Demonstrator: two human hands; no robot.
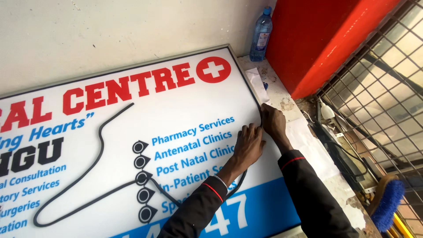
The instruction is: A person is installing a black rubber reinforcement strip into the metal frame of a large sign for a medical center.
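Dark-sleeved left hand [248, 143] and right hand [272, 121], fingers flat, press thin black rubber strip [99, 145] at right edge of large white rectangular signboard [132, 145] on stained worktop [282, 94], by whitewashed wall [88, 35].

Left grip [247, 143] flat, right grip [273, 121] pinched, side by side.

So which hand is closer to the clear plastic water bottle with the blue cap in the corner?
Right. The right hand presses the sign's edge below the clear plastic water bottle; the left hand lies flat on the white sign panel, lower and farther left.
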